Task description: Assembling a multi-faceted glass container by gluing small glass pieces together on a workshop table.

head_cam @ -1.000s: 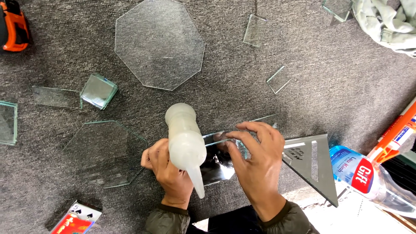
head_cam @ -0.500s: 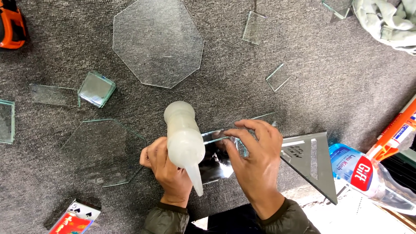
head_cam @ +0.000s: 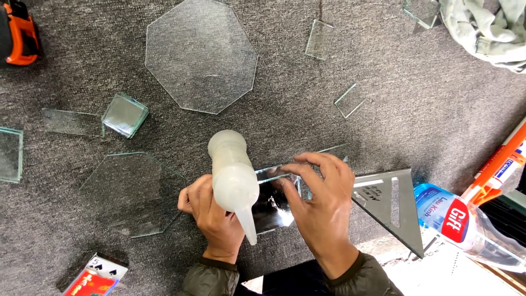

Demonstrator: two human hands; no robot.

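Observation:
My left hand [head_cam: 211, 219] grips a milky white squeeze bottle [head_cam: 233, 178], its nozzle pointing back toward me. My right hand [head_cam: 320, 205] rests beside it, fingertips pinching the top edge of a small upright glass piece [head_cam: 276, 172]. That piece stands on a dark shiny pane [head_cam: 274, 211] lying on the grey carpet between both hands. A grey metal triangle square [head_cam: 394, 211] lies just right of my right hand.
A large glass octagon [head_cam: 200, 55] lies at the top centre, a glass hexagon [head_cam: 129, 192] at the left. Small glass squares [head_cam: 125, 114] and offcuts [head_cam: 319, 39] are scattered around. A clear plastic bottle [head_cam: 466, 227], sealant tube [head_cam: 501, 164], cloth [head_cam: 485, 27], orange tool [head_cam: 19, 35] and card pack [head_cam: 93, 277] sit at the edges.
Both hands and the bottle stay where they were; only the view shifts slightly.

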